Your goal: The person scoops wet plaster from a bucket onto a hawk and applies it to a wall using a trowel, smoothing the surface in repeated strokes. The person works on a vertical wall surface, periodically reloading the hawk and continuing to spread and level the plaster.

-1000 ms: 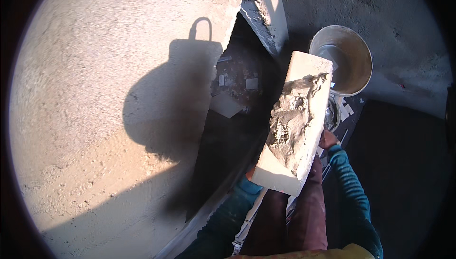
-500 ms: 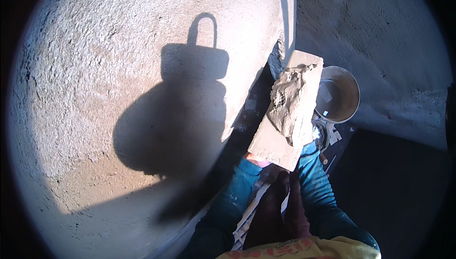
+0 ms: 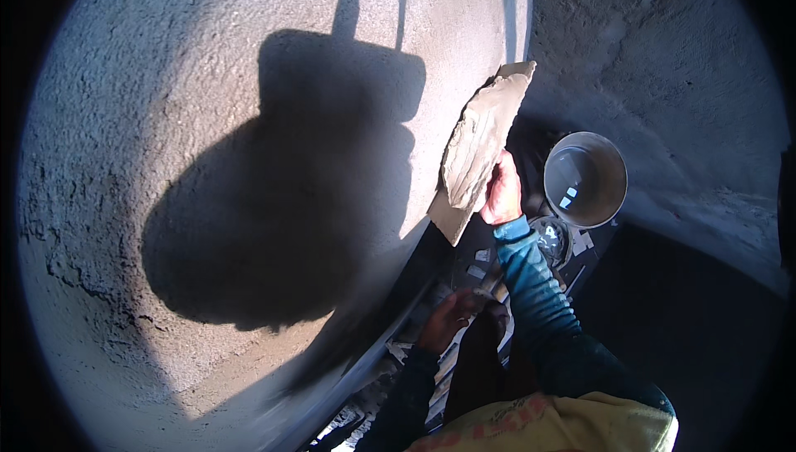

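My right hand [image 3: 502, 191] is closed around the back of a rectangular plastering float [image 3: 448, 218], its grip hidden behind the board. A thick layer of wet mortar [image 3: 479, 141] covers most of the float's face. The float stands tilted on its long edge, close beside the sunlit wall [image 3: 207, 62]; whether it touches the wall I cannot tell. Lower down, in shade, my left hand [image 3: 448, 319] is off the float and near my legs. Its fingers look loosely stretched, with nothing plainly held.
A round bucket [image 3: 613, 178] with liquid in it stands right of the float. A smaller round container [image 3: 554, 240] sits just below it. A second rough wall [image 3: 663, 62] meets the first at a corner. My shadow falls across the left wall.
My left hand has let go of the float and dropped toward my legs. With my right hand, the float has moved left and tipped up toward the wall.
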### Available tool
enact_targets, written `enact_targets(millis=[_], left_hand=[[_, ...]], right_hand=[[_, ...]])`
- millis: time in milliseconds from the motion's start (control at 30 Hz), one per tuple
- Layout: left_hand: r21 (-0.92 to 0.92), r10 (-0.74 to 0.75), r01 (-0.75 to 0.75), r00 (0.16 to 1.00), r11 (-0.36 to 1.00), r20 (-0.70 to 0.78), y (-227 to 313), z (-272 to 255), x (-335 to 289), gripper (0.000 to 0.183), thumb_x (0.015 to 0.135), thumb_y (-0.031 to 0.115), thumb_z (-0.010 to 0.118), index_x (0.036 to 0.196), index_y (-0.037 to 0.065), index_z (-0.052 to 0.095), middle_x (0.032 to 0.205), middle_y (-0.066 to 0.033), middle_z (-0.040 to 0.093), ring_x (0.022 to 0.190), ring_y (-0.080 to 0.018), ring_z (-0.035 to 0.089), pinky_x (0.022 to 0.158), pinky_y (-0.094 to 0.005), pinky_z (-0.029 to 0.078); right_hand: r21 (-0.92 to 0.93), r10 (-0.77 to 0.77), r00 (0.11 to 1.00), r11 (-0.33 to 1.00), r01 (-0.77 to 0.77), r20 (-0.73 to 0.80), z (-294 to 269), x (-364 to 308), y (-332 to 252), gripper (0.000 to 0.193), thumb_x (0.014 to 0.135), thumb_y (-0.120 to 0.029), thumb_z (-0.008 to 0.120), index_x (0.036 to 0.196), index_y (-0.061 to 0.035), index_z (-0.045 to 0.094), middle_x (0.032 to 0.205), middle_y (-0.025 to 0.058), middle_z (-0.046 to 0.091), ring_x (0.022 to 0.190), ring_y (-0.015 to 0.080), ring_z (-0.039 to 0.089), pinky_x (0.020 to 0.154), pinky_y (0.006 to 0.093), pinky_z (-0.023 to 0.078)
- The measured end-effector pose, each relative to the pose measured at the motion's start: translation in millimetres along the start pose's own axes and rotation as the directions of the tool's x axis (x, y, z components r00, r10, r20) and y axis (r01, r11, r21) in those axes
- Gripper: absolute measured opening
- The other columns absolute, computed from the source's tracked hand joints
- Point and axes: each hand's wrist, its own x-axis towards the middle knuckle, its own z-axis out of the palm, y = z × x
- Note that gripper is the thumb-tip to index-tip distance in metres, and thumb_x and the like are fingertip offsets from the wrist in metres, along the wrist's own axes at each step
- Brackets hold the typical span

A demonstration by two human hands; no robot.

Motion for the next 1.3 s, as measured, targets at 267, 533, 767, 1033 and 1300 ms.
enact_targets(millis=[267, 533, 767, 1033, 1300], left_hand=[[0.018, 0.104, -0.103, 0.988, 0.995, -0.114, 61.2, 24.5, 61.7, 0.048, 0.108, 0.038, 0.053, 0.145, 0.007, 0.055, 0.114, -0.0039, 0.066, 0.097, -0.0125, 0.060, 0.087, -0.0316, 0.050], [0.221, 0.153, -0.145, 0.988, 0.964, -0.019, 81.6, 46.7, 83.1, 0.043, 0.110, 0.031, 0.051, 0.144, 0.005, 0.055, 0.107, -0.0012, 0.063, 0.089, -0.0083, 0.053, 0.080, -0.0264, 0.045], [0.355, 0.181, -0.160, 0.983, 0.921, -0.026, 95.6, 63.6, 87.9, 0.036, 0.110, 0.024, 0.050, 0.138, 0.002, 0.057, 0.102, 0.0001, 0.061, 0.083, -0.0064, 0.050, 0.073, -0.0233, 0.042], [0.940, 0.240, -0.160, 0.967, 0.302, 0.088, 94.2, 8.5, 88.6, 0.024, 0.102, 0.020, 0.058, 0.122, 0.007, 0.062, 0.100, -0.0065, 0.063, 0.090, -0.0179, 0.060, 0.084, -0.0388, 0.050], [0.401, 0.170, -0.041, 0.941, 0.915, -0.292, 124.0, 40.3, 52.7, 0.036, 0.107, 0.036, 0.057, 0.130, 0.010, 0.066, 0.103, 0.0010, 0.067, 0.084, -0.0085, 0.059, 0.077, -0.0270, 0.050]], right_hand=[[-0.187, 0.066, 0.995, 0.981, -0.052, 0.069, 43.3, 93.6, -24.0, 0.022, 0.101, -0.023, 0.049, 0.104, -0.0035, 0.057, 0.073, 0.0063, 0.059, 0.042, 0.0085, 0.040, 0.035, 0.0238, 0.036], [-0.355, -0.076, 0.985, 0.926, 0.127, 0.153, 109.7, 93.8, -55.7, 0.019, 0.103, -0.021, 0.053, 0.086, -0.0128, 0.049, 0.056, -0.0059, 0.036, 0.039, 0.0073, 0.033, 0.035, 0.0267, 0.031], [-0.397, -0.198, 0.966, 0.884, 0.248, 0.164, 155.2, 109.7, -50.8, 0.029, 0.103, -0.026, 0.063, 0.084, -0.0105, 0.047, 0.057, -0.0050, 0.039, 0.039, 0.0068, 0.035, 0.034, 0.0268, 0.033], [-0.596, -0.302, 0.875, 0.645, 0.479, 0.378, 207.0, 36.8, -22.9, 0.028, 0.101, -0.026, 0.067, 0.098, 0.0006, 0.062, 0.059, 0.0013, 0.054, 0.049, 0.0088, 0.053, 0.048, 0.0287, 0.044], [-0.158, -0.036, 0.999, 0.987, 0.033, -0.012, 101.8, 73.0, -12.8, 0.022, 0.106, -0.029, 0.054, 0.093, -0.0107, 0.054, 0.062, -0.0068, 0.043, 0.041, 0.0051, 0.038, 0.037, 0.0228, 0.034]])
